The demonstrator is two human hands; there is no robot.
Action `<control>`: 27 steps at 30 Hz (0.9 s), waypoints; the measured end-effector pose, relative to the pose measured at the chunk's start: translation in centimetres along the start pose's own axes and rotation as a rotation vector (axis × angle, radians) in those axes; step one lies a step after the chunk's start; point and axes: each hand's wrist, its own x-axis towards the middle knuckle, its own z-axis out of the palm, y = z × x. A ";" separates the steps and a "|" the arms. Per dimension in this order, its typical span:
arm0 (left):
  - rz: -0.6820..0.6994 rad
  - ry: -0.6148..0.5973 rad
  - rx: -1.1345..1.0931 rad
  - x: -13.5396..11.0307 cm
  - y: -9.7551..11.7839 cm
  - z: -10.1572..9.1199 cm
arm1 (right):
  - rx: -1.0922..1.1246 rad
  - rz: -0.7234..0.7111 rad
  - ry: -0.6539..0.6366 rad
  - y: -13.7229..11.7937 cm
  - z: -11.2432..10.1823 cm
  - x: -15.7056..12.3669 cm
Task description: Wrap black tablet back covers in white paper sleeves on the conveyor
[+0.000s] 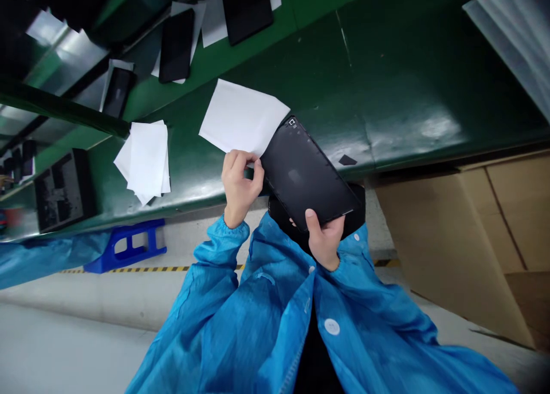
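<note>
Black, overhanging the near edge of the desk (412,85), a panel (307,173) is grasped by the right hand (325,239); the left hand (241,188) is pinched by the white sheet's (244,112) corner, its hold unclear. Rims are best gripped, without bending.

"Hands at the held black panel (307,173)?"
"Two: left hand (241,186), right hand (325,240)."
"Dark slabs (176,46) beyond its left?"
"Three; farther ones too blurred."
"Blue stools (103,260) left of the panel?"
"One, plus one black scrap (348,160) to its right."
</note>
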 end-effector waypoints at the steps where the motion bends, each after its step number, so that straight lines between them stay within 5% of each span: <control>1: -0.003 0.000 0.007 0.0 0.0 0.1 | 0.002 0.005 0.022 0.0 0.1 -0.2; 12: 0.089 -0.134 -0.017 0.2 0.0 0.1 | 0.101 0.060 0.066 -0.8 0.7 1.2; 20: 0.205 -0.455 -0.159 -0.4 2.5 -0.2 | 0.095 0.016 -0.062 -1.7 1.6 3.2; 27: 0.106 -0.262 -0.280 -0.2 2.5 -1.6 | 0.089 -0.021 -0.387 -1.1 -0.6 3.8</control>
